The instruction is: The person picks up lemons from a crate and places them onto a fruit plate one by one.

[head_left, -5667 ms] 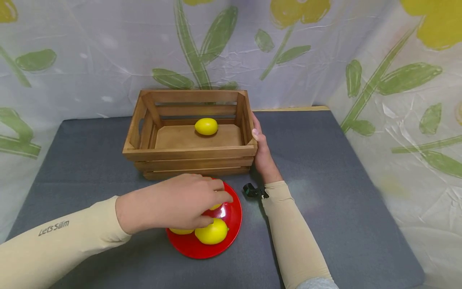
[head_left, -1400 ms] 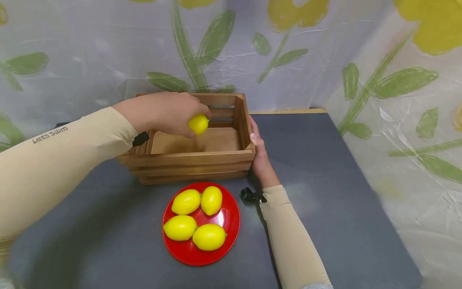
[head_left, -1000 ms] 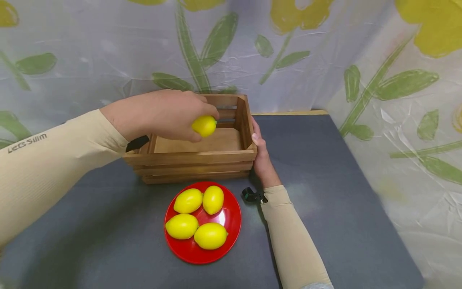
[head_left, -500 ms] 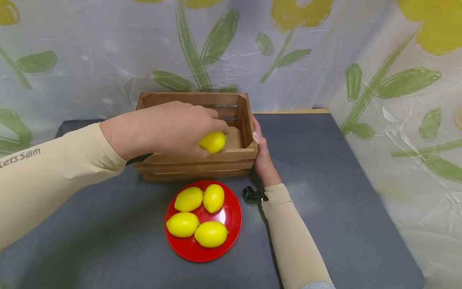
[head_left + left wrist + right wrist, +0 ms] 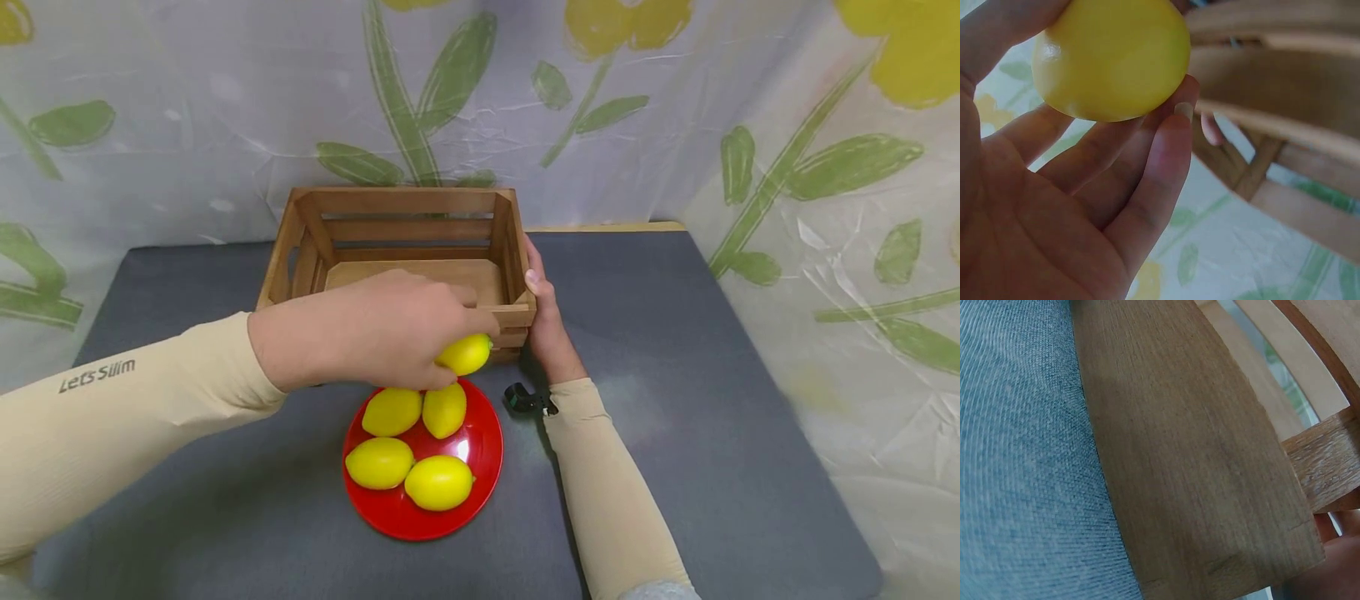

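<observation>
My left hand (image 5: 375,327) holds a yellow lemon (image 5: 465,355) between thumb and fingers, in front of the wooden crate (image 5: 405,200) and over the far edge of a red plate (image 5: 483,467). In the left wrist view the same lemon (image 5: 1116,59) sits against the fingertips. Several lemons lie on the plate, among them a front one (image 5: 439,483). At the crate's right end, my right hand (image 5: 551,321) grips the side, thumb near the top edge. The right wrist view shows mostly crate slats (image 5: 1191,456), with part of the hand at the lower right.
A dark grey cloth (image 5: 660,417) covers the table. Behind it and to the right hangs a pale sheet (image 5: 247,125) printed with flowers. A small black device (image 5: 527,400) is at the right wrist. The left hand hides part of the crate's front.
A lemon seen earlier inside the crate is now in my left hand, which has come out over the front wall toward the plate. My right hand has stayed at the crate.
</observation>
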A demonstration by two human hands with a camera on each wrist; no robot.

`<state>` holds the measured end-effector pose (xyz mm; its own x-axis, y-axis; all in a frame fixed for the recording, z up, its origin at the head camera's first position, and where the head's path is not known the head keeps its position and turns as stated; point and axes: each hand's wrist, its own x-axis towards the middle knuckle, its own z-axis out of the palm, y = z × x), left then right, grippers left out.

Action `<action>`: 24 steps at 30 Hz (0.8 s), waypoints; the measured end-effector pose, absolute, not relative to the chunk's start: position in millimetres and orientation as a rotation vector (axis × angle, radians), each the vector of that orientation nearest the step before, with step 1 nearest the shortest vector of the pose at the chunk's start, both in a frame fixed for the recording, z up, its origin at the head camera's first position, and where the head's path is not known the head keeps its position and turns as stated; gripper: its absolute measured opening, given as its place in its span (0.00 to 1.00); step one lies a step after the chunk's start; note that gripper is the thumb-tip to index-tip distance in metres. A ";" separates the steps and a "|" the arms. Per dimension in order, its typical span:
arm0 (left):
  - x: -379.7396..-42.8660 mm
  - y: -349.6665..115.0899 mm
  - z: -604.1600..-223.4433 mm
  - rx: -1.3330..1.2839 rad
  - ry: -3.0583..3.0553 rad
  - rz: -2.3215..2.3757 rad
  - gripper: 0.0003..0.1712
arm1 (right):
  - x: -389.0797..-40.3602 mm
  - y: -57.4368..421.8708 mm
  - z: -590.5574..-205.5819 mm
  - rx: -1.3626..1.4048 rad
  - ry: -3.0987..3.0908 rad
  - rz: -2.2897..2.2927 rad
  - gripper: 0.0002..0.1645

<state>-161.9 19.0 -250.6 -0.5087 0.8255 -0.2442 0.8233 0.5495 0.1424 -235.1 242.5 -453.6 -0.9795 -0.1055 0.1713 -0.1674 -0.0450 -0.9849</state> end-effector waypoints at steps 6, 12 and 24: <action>-150.3 26.2 -273.3 1.376 2.473 0.013 0.34 | -234.5 242.2 -452.6 0.333 -2.112 2.228 0.54; -143.0 32.4 -299.2 1.474 2.452 0.027 0.31 | -233.9 241.1 -451.9 0.378 -2.088 2.232 0.53; -135.2 47.3 -340.5 1.483 2.440 0.017 0.27 | -236.1 242.1 -453.9 0.381 -2.058 2.244 0.55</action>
